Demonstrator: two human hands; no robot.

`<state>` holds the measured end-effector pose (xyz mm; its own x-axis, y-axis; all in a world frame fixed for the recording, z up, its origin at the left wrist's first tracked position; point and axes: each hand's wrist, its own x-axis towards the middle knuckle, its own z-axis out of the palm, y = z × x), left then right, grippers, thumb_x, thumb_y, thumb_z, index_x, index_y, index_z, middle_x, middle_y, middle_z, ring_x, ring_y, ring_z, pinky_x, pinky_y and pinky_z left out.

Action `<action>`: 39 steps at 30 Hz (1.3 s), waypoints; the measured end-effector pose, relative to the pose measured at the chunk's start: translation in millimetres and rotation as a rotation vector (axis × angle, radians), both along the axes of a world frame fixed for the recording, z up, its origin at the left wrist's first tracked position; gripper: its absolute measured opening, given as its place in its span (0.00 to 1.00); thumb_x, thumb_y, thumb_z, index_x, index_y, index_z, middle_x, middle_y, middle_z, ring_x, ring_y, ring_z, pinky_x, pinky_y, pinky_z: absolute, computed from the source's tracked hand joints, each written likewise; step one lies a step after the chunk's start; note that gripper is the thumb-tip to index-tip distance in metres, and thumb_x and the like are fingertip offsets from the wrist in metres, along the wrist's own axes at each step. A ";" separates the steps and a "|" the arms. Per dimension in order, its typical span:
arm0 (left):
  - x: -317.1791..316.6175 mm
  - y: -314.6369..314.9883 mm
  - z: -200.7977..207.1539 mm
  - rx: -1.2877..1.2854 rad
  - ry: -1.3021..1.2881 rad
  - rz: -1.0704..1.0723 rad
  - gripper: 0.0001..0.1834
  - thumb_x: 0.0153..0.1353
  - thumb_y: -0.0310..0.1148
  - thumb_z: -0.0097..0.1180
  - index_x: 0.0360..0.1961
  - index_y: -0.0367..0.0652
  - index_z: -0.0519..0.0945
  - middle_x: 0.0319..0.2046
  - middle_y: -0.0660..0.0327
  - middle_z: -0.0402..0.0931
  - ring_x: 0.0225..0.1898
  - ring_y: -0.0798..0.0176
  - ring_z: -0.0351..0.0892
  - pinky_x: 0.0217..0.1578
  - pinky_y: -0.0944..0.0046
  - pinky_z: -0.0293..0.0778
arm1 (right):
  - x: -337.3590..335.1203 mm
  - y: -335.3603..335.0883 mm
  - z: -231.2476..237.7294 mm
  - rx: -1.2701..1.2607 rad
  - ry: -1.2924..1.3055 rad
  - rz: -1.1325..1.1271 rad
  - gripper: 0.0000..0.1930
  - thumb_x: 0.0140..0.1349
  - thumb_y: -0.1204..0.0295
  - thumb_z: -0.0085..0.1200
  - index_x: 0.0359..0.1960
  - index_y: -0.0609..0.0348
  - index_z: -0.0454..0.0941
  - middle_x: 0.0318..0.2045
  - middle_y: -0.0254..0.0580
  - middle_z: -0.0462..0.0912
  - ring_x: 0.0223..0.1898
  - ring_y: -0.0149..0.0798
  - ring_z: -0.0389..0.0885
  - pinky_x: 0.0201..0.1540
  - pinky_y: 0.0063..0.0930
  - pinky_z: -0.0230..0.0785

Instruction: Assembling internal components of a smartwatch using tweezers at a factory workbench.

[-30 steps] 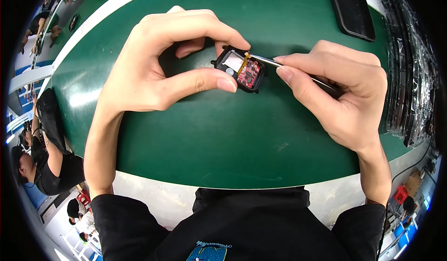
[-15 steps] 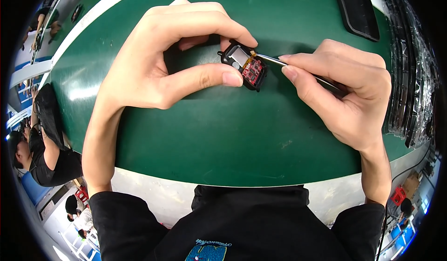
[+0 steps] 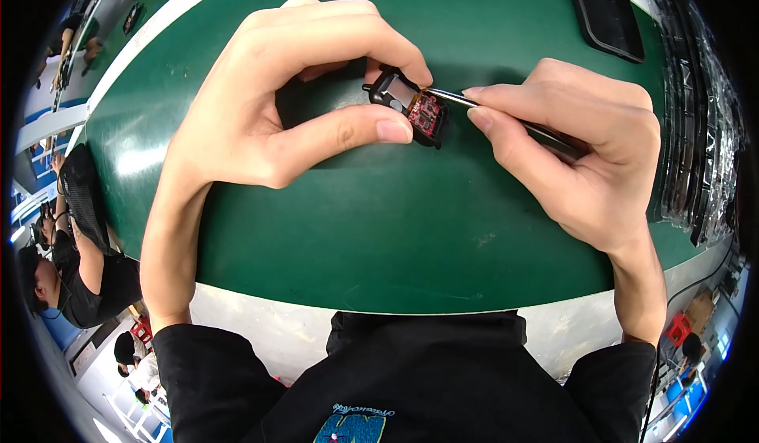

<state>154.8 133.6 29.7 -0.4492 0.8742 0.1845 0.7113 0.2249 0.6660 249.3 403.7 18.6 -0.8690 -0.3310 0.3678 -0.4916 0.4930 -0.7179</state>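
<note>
My left hand (image 3: 316, 87) grips a small black electronic housing (image 3: 381, 93) between thumb and fingers, just above the table. The housing stands open at the top. Inside it lie a silver-grey block (image 3: 402, 90) and a red circuit board (image 3: 428, 115) with small parts on it. Held like a pen, slim metal tweezers (image 3: 452, 96) are in my right hand (image 3: 585, 138). Their tip reaches the housing's upper edge, beside the board and close to my left index finger. What exactly the tip touches is too small to tell.
The green table top (image 3: 379, 229) spreads under both hands. A long black tray-like object (image 3: 607, 16) lies at the far right, near stacked black trays in clear plastic (image 3: 696, 126). A seated co-worker in black (image 3: 87, 277) is at the left.
The housing has moved slightly up and left in my left hand. My right hand and the tweezers have shifted a little left with it, the tip still at its upper edge.
</note>
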 end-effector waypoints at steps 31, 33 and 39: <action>2.8 -1.3 -1.6 0.037 -0.037 0.045 0.27 0.47 0.40 0.75 0.48 0.36 0.90 0.36 0.58 0.87 0.31 0.66 0.67 0.37 0.63 0.59 | 1.2 -1.4 4.3 -0.041 -0.119 -0.032 0.06 0.60 0.81 0.71 0.40 0.65 0.94 0.19 0.33 0.78 0.20 0.22 0.69 0.23 0.23 0.53; 3.0 -0.5 -0.6 0.031 -0.043 0.046 0.27 0.47 0.39 0.75 0.48 0.36 0.90 0.36 0.58 0.87 0.31 0.66 0.68 0.37 0.63 0.59 | 1.0 -0.9 3.7 -0.043 -0.119 -0.035 0.06 0.60 0.81 0.72 0.39 0.65 0.94 0.18 0.33 0.78 0.19 0.22 0.69 0.23 0.23 0.52; 3.9 0.2 1.1 0.018 -0.043 0.049 0.28 0.47 0.39 0.75 0.49 0.35 0.90 0.37 0.58 0.87 0.31 0.65 0.68 0.37 0.63 0.59 | 0.8 -0.8 2.9 -0.039 -0.102 -0.032 0.06 0.60 0.81 0.72 0.39 0.65 0.94 0.18 0.32 0.78 0.19 0.22 0.68 0.23 0.22 0.51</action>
<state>158.8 133.7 30.8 -0.4995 0.8474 0.1801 0.6704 0.2464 0.6999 250.1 402.9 21.5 -0.9126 -0.2892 0.2891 -0.3993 0.4780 -0.7824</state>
